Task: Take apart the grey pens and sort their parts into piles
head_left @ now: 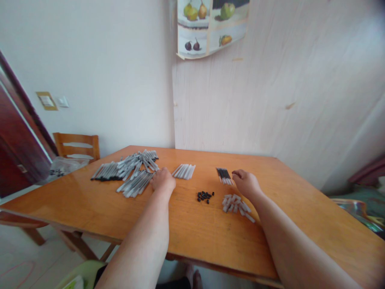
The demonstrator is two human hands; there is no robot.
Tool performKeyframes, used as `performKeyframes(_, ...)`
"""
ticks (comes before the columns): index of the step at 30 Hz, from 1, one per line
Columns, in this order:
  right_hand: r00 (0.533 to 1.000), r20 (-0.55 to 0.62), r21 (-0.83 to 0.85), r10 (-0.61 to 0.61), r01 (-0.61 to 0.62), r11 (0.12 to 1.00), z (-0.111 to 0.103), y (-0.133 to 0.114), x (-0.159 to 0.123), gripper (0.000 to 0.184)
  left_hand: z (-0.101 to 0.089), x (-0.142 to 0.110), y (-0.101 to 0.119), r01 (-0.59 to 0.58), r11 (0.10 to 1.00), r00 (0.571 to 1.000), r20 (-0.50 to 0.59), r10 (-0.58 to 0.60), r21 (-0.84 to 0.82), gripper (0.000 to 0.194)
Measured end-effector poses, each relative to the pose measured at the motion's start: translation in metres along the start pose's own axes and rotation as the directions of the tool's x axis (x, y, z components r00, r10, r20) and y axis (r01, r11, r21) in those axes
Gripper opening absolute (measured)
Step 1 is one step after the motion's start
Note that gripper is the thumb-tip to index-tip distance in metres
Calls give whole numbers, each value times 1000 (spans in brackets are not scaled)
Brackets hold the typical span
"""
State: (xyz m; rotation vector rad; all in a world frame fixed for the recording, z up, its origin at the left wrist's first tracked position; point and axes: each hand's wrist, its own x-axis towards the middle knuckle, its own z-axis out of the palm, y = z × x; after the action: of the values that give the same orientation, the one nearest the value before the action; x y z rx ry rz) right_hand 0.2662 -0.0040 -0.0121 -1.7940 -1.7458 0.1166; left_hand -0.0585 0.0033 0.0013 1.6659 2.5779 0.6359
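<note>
My left hand (163, 179) rests on the wooden table (192, 224) with fingers curled under, touching the right end of a pile of grey pen barrels (136, 184). Whether it holds one is hidden. My right hand (246, 182) lies further right, fingers bent in a pinch beside a small row of black pen refills (224, 175). Between the hands sit a short row of grey barrels (184, 171), a cluster of small black caps (205, 196) and a heap of short grey pen pieces (236, 204).
A larger heap of assembled grey pens (126, 165) lies at the table's far left. A wooden chair (77, 147) and a clear bag (61, 165) stand behind it. Walls close the far side; a fruit poster (210, 25) hangs above.
</note>
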Motion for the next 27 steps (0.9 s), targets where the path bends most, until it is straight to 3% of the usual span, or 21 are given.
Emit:
performKeyframes(7, 1000, -15, -2, 14, -14, 1000, -1, -2, -1, 30, -6, 4, 2, -24, 999, 1000, 6, 24, -35, 38)
performKeyframes(11, 1000, -29, 15, 11, -11, 1000, -3, -8, -3, 30, -4, 5, 11, -92, 934, 995, -7, 96, -345, 34)
performKeyframes(13, 999, -34, 35, 4, -3, 999, -5, -13, -4, 30, -1, 2, 19, -68, 795, 991, 49, 122, -602, 29)
performKeyframes(15, 999, -34, 84, -7, 10, 996, -5, -18, -6, 30, 0, -5, 28, 25, 578, 967, 166, 192, -815, 25)
performKeyframes(17, 999, -30, 175, -16, 21, 984, -5, -25, -8, 29, -2, -13, 34, 122, 373, 911, 252, 325, -920, 22)
performKeyframes(19, 1000, -11, 302, -21, 23, 953, -3, -33, -12, 28, -6, -21, 39, 201, 231, 869, 283, 407, -952, 20)
performKeyframes(23, 993, 116, 583, -29, -44, 811, 0, -52, -23, 25, -11, -34, 47, 330, 71, 809, 321, 492, -941, 23)
performKeyframes(27, 973, 225, 716, -41, -137, 684, -2, -70, -34, 26, -10, -43, 54, 424, -20, 760, 344, 551, -905, 25)
